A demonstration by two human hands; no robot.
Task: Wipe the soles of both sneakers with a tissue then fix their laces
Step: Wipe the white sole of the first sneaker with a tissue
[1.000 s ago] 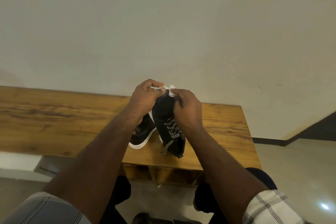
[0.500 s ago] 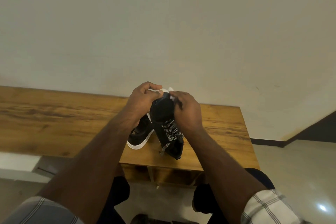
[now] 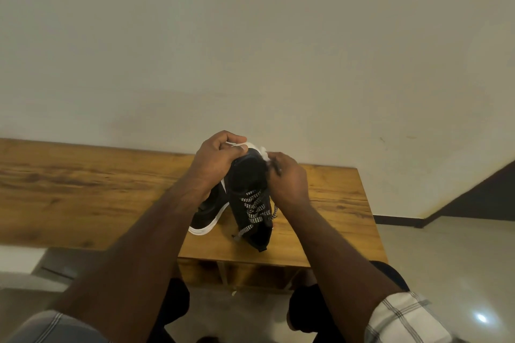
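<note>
**Sneaker held toe-up at frame centre, tissue at its sole edge**

I see my left hand (image 3: 216,159) clenched around the toe of a black knit sneaker with a white rubber sole (image 3: 248,175), held tilted with its toe up and its heel end low, just over the brown wood-grain worktop (image 3: 83,192); I cannot tell whether the heel touches the wood. Its black-and-white patterned laces (image 3: 255,207) face me, with one loose end hanging at the lower left of the shoe. My right hand (image 3: 288,184) is at the shoe's right side, fingers (image 3: 274,161) pinched on a small crumpled white tissue (image 3: 264,154) pressed against the white sole edge near the toe.

The second black sneaker with a white sole (image 3: 209,213) lies on the worktop just left of the held one, partly hidden behind my left forearm.

There are no containers that I can see. Both shoes sit toward the worktop's right end, near its front edge. To the left of frame the wood runs long and bare; the plain pale wall (image 3: 250,50) rises right behind the worktop's far edge.
</note>
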